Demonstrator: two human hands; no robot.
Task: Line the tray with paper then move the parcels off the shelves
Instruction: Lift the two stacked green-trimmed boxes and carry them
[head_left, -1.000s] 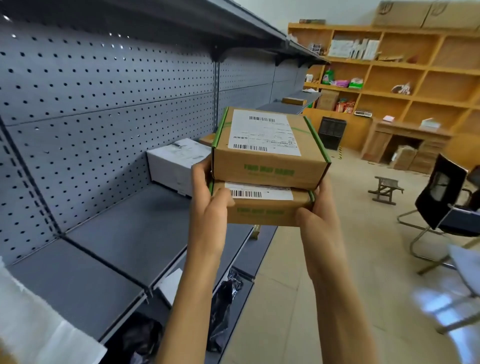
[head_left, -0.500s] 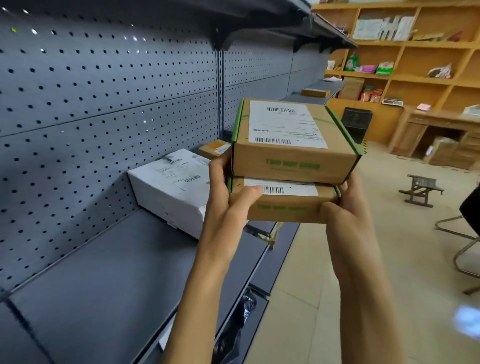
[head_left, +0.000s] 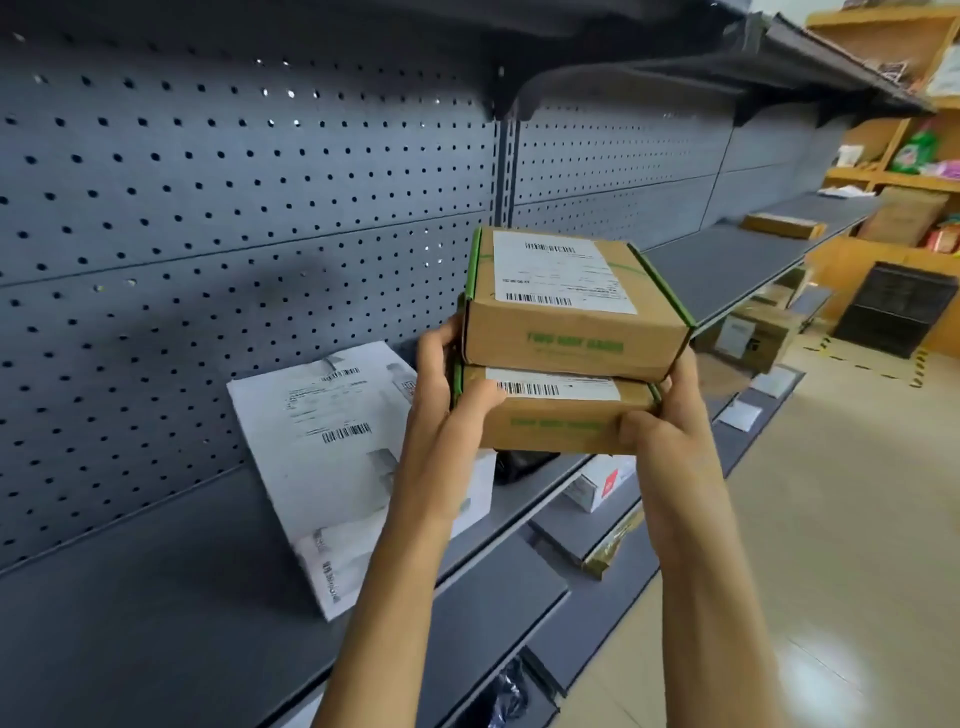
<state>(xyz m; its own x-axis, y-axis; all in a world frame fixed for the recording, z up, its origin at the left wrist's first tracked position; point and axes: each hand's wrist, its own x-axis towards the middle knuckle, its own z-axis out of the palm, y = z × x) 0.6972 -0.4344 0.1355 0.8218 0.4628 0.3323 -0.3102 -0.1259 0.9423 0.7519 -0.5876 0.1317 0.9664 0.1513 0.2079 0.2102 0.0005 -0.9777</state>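
Left hand (head_left: 451, 387) and right hand (head_left: 662, 415) clamping lower box (head_left: 558, 421), top box (head_left: 571, 306) riding on it; white parcel (head_left: 337, 457) sitting on shelf (head_left: 156, 597) at 8 o'clock.

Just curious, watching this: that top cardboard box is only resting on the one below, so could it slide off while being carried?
Possibly. The top box sits loose on the lower box; the left hand and right hand mostly clamp the lower one. Flat cardboard faces probably grip fairly well. It overhangs slightly, so tilting might shift it. It looks stiff, not floppy.
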